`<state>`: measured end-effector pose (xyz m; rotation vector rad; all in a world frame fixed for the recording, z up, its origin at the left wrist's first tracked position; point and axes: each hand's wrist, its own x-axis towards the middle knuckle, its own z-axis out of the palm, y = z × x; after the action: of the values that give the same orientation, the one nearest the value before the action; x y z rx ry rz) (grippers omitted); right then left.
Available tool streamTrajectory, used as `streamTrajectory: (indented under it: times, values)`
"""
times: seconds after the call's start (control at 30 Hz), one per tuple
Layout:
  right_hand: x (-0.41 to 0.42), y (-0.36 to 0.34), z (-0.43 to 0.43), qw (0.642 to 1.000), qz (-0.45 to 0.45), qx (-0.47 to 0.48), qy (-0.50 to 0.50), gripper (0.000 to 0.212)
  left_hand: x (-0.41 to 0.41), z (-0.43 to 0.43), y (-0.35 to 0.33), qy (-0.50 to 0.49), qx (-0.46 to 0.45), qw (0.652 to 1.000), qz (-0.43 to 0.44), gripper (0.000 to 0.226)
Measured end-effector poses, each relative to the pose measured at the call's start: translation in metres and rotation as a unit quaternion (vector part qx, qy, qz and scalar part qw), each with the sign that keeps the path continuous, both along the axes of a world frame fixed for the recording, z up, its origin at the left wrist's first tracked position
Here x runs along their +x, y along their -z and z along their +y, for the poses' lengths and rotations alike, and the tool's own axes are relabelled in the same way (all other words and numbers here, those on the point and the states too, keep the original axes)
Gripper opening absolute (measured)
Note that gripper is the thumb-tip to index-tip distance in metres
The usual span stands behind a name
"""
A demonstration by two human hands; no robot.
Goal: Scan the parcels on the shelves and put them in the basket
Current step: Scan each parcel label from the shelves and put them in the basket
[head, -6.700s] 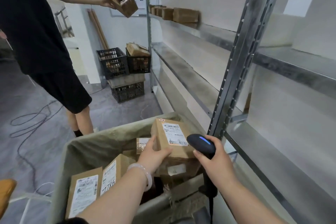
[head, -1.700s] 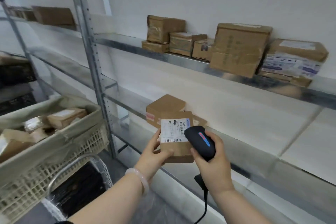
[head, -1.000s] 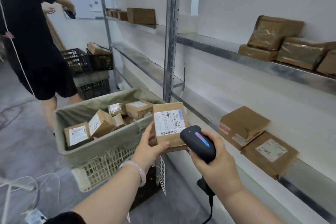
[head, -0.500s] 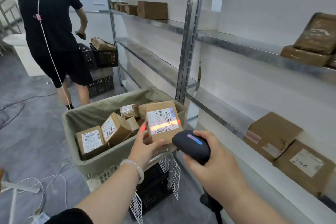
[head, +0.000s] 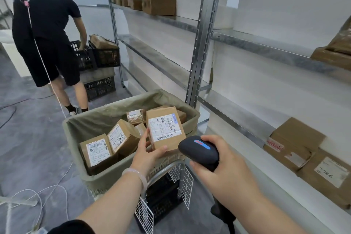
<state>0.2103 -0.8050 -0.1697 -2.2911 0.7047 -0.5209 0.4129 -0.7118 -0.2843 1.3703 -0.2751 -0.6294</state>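
Observation:
My left hand (head: 147, 153) grips a brown cardboard parcel (head: 165, 129) by its lower left corner, label up, over the near right rim of the cloth-lined basket (head: 89, 119). My right hand (head: 226, 169) holds a black barcode scanner (head: 198, 150) just right of the parcel, nose pointing at it. Several labelled parcels lie in the basket, one marked 7786 (head: 121, 138). Two flat brown parcels (head: 296, 144) (head: 330, 176) lie on the low shelf at right.
A metal shelf upright (head: 201, 43) stands just behind the basket. More boxes (head: 158, 4) sit on the upper shelf. A person in black (head: 45, 34) bends over black crates (head: 98, 53) at the back left. Cables (head: 38, 195) trail on the grey floor.
I took a parcel off the low shelf, turned left to the basket and scanned it. The red scan line seen half a second ago is gone; the parcel sits further over the basket.

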Motion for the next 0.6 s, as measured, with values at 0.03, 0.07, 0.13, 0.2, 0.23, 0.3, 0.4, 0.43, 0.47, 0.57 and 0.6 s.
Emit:
streamTrajectory:
  times: [0.03, 0.07, 0.13, 0.2, 0.23, 0.3, 0.4, 0.43, 0.47, 0.57, 0.6]
  values:
    - [0.006, 0.002, -0.001, 1.0, 0.002, 0.005, -0.001, 0.05, 0.004, 0.001, 0.002, -0.004, 0.004, 1.0, 0.01, 0.085]
    - [0.013, 0.005, -0.003, 1.0, 0.004, 0.011, -0.001, 0.051, 0.008, 0.002, 0.003, -0.009, 0.007, 1.0, 0.021, 0.085]
    - [0.029, 0.01, -0.01, 1.0, -0.003, 0.03, 0.003, 0.052, 0.014, 0.004, 0.001, -0.014, 0.021, 0.999, 0.042, 0.086]
    - [0.049, 0.019, -0.019, 0.998, -0.029, 0.062, 0.008, 0.052, 0.02, 0.006, -0.002, -0.024, 0.021, 0.998, 0.063, 0.084]
    - [0.061, 0.023, -0.023, 0.996, -0.044, 0.079, 0.01, 0.052, 0.024, 0.008, -0.003, -0.029, 0.021, 0.997, 0.071, 0.082]
    - [0.085, 0.032, -0.03, 0.99, -0.068, 0.119, 0.014, 0.052, 0.034, 0.01, -0.002, -0.039, 0.026, 0.996, 0.078, 0.086]
    - [0.123, 0.047, -0.038, 0.982, -0.089, 0.166, 0.011, 0.053, 0.051, 0.012, -0.004, -0.046, 0.046, 0.994, 0.084, 0.085]
    - [0.137, 0.051, -0.041, 0.98, -0.092, 0.178, 0.005, 0.052, 0.057, 0.012, -0.005, -0.052, 0.05, 0.994, 0.084, 0.083]
    - [0.15, 0.055, -0.044, 0.978, -0.093, 0.189, -0.002, 0.051, 0.064, 0.011, -0.005, -0.057, 0.052, 0.993, 0.086, 0.08]
    - [0.187, 0.065, -0.054, 0.972, -0.083, 0.216, -0.032, 0.049, 0.081, 0.006, -0.009, -0.074, 0.059, 0.991, 0.091, 0.071]
    - [0.198, 0.067, -0.059, 0.971, -0.078, 0.223, -0.042, 0.049, 0.09, 0.002, -0.008, -0.084, 0.064, 0.99, 0.089, 0.068]
